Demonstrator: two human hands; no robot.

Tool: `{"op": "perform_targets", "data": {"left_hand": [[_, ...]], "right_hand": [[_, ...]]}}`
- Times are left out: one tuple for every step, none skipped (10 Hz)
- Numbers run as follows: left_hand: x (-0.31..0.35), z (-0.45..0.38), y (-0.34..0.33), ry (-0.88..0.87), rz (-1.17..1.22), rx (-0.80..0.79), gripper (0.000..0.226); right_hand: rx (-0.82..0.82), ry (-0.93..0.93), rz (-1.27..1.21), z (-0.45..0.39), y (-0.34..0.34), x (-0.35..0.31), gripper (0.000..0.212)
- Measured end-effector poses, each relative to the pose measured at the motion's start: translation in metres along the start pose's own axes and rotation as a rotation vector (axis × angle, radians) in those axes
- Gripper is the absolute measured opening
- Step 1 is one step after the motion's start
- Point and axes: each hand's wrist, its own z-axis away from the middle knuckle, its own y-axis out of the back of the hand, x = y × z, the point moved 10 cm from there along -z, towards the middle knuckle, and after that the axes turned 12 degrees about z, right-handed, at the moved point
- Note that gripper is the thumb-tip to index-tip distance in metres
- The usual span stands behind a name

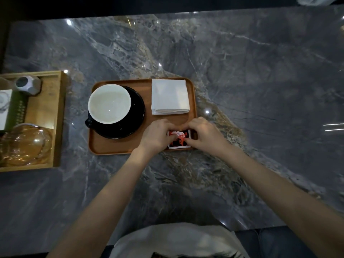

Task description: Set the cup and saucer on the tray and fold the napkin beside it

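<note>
Dark grey marble worktop (242, 71), dim light with glare spots. Wooden tray (119, 148) at centre. On its left half a black saucer (136, 112) carrying a cup (109, 104), white inside, black outside, handle toward the near left corner; the cup appears empty. On the far right of the tray lies the napkin (169, 96), white, folded to a square, its layered edges facing the person, close beside the saucer but not touching it. At the near right corner of the tray sits a small red, black and white packet (179, 139). Both hands are on it: left hand (157, 135) with fingers curled over its left edge, right hand (205, 135) with fingertips pinching its right edge; each grip is closed on the packet, which looks to lie flat on the tray. To the far left a second wooden tray (57, 118) holds a glass teapot (26, 142), a faceted grey container (28, 87) and a green and white box (11, 110).
</note>
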Motion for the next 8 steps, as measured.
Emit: {"op": "perform_targets", "data": {"left_hand": [[-0.001,0.0,0.002,0.009,-0.029,0.031,0.025],[0.0,0.003,0.003,0.007,-0.039,0.053,0.026],[0.0,0.002,0.006,0.01,-0.015,0.04,0.027],[0.002,0.001,0.009,0.035,-0.014,-0.011,0.023],[0.005,0.001,0.018,0.055,-0.009,-0.031,0.022],[0.012,0.003,0.035,0.083,0.002,-0.007,0.022],[0.028,-0.001,0.061,0.08,0.002,0.007,0.023],[0.051,0.002,0.095,0.036,0.02,0.068,0.024]], "right_hand": [[0.024,-0.003,0.023,0.001,0.0,0.0,0.035],[0.042,0.007,0.065,0.003,0.003,-0.004,0.037],[0.062,0.009,0.089,0.003,0.006,-0.005,0.035],[0.029,-0.023,0.095,0.002,0.008,-0.005,0.033],[0.062,-0.042,0.094,0.0,0.02,-0.006,0.029],[0.068,-0.109,0.049,0.001,0.038,-0.004,0.028],[0.177,-0.228,-0.263,0.005,0.078,0.003,0.022],[0.509,-0.234,-0.656,0.033,0.153,-0.002,0.014]]}}
